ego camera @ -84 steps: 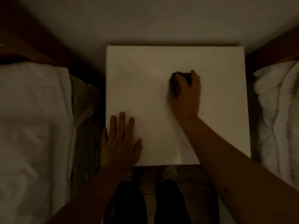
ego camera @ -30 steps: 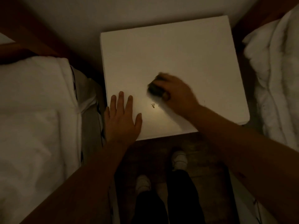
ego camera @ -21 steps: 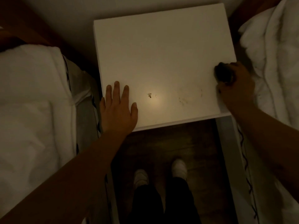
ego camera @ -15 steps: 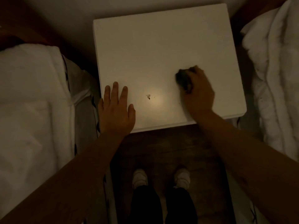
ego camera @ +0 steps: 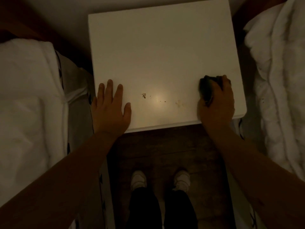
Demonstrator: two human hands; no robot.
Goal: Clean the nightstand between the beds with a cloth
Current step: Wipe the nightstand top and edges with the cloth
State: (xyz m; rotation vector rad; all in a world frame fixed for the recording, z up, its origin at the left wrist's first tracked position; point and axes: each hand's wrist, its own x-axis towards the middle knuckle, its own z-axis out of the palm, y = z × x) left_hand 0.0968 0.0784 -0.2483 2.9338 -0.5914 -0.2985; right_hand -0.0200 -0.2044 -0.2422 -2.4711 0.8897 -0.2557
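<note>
**A:** Where are we with the cleaning?

**B:** We think we are in the middle of wiping. Our right hand (ego camera: 216, 103) has its fingers curled tight round the dark cloth (ego camera: 207, 90), all bunched into a ball. It sits on the nightstand (ego camera: 158, 52), near the front right corner.

**A:** And our other hand?

**B:** Our left hand (ego camera: 110, 106) lies flat with straight fingers on the front left corner. It holds nothing. We guess it keeps the nightstand from sliding.

**A:** Is the top clean yet?

**B:** No. There are little brown crumbs (ego camera: 144, 95) near the front edge, between our two hands. There is a faint smudge (ego camera: 179, 103) too, closer to the cloth.

**A:** So what comes next?

**B:** We should slide the cloth left, along the front edge, over the smudge and then the crumbs. We need to press down, and catch the crumbs so they don't drop on the floor (ego camera: 165, 149).

**A:** Which way does the cloth point?

**B:** It is a lump, so it hardly points anywhere. Its longer side seems to run from front to back, and it pokes out past our fingers toward the wall. It is dark, so we can't be sure.

**A:** And the nightstand?

**B:** It is nearly square, between the left bed (ego camera: 28, 104) and the right bed (ego camera: 280, 80).
</note>
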